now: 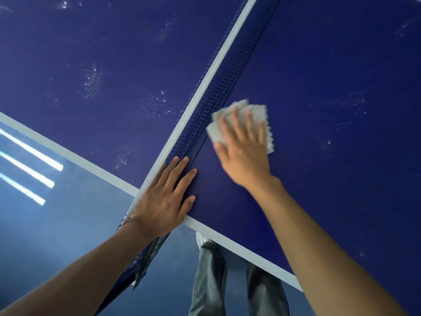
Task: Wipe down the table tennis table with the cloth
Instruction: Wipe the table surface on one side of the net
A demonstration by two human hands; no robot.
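Cloth (263,117), white and folded, is lying on the dark blue tabletop (330,99) just beside the net (219,87). The right hand (243,153) is pressing it flat, fingers straight and spread. The left hand (164,201) is resting straight-fingered against the net's near end.

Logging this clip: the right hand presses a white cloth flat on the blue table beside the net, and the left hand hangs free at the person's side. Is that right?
Not quite. In the head view the left hand lies flat against the foot of the net, not hanging free. The right hand does press the white cloth on the blue table.
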